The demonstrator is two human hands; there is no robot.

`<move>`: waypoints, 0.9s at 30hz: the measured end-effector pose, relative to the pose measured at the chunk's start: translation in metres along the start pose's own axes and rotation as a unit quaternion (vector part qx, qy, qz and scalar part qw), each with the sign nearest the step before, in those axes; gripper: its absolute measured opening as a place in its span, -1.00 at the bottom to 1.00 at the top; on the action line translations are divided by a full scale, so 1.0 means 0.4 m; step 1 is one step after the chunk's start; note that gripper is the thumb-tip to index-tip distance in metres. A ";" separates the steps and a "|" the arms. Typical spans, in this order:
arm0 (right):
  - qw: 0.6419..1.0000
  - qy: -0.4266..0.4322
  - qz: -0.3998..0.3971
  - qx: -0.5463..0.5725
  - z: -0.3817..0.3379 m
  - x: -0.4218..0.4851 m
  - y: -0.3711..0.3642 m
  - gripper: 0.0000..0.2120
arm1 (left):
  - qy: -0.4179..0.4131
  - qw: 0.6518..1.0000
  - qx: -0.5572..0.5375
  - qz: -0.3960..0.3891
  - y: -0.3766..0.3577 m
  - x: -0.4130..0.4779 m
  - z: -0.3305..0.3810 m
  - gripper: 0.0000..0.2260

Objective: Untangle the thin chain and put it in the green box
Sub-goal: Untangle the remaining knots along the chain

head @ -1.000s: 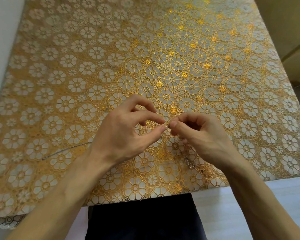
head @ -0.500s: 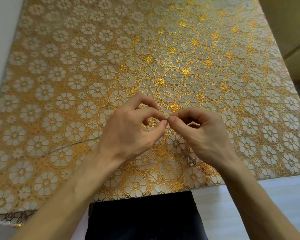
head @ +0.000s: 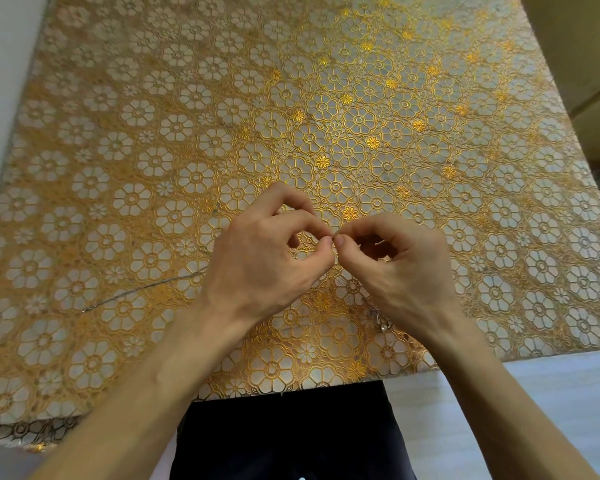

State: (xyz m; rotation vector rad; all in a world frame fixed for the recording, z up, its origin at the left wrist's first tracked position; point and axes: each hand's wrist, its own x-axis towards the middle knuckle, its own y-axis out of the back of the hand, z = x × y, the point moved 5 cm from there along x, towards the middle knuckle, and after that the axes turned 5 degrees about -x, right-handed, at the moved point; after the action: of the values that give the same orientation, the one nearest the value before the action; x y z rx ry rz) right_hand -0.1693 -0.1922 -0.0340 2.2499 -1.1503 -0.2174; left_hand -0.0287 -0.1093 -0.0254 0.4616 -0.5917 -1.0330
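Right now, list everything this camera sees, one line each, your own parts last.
tablecloth: one, gold and white flower pattern, covers the table.
thin chain: one, silvery, a strand trails left across the cloth from under the left hand; a small bunched part lies by the right wrist.
green box: none in view.
wall: one, white, along the left edge.
beige panels: top right corner, what they belong to is unclear.
floor: pale, bottom right, below the table edge.
dark garment: one, black, bottom centre under the near table edge.
left hand: one, bare, above the cloth near the middle, pinches the chain.
right hand: one, bare, fingertips meet the left hand's, pinches the chain.
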 end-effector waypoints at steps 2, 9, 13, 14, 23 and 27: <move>1.000 0.018 0.012 -0.019 -0.002 -0.001 -0.001 -0.98 | 0.010 1.000 0.003 0.007 0.001 -0.002 0.003 -0.88; 0.999 -0.024 0.023 0.008 0.009 -0.005 -0.015 -0.95 | 0.037 0.999 -0.013 0.012 -0.001 -0.008 0.005 -0.91; 0.994 -0.087 -0.012 0.065 0.022 -0.007 -0.024 -0.94 | 0.068 0.996 -0.058 -0.003 0.000 -0.009 -0.002 -0.92; 0.992 -0.096 -0.021 0.076 0.023 -0.007 -0.024 -0.92 | 0.075 0.995 -0.071 -0.009 0.001 -0.008 -0.005 -0.94; 0.974 -0.132 -0.113 0.147 0.018 -0.009 -0.027 -0.91 | 0.115 0.975 -0.146 -0.118 0.011 -0.003 -0.035 -0.95; 0.983 -0.106 -0.046 0.140 0.008 -0.018 -0.024 -0.91 | 0.148 0.974 -0.149 -0.087 0.010 -0.001 -0.035 -0.93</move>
State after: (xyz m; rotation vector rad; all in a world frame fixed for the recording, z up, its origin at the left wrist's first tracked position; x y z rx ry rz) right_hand -0.1683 -0.1836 -0.0429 2.5809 -1.2520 -0.3603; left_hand -0.0171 -0.1061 -0.0337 0.3950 -0.1276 -1.1711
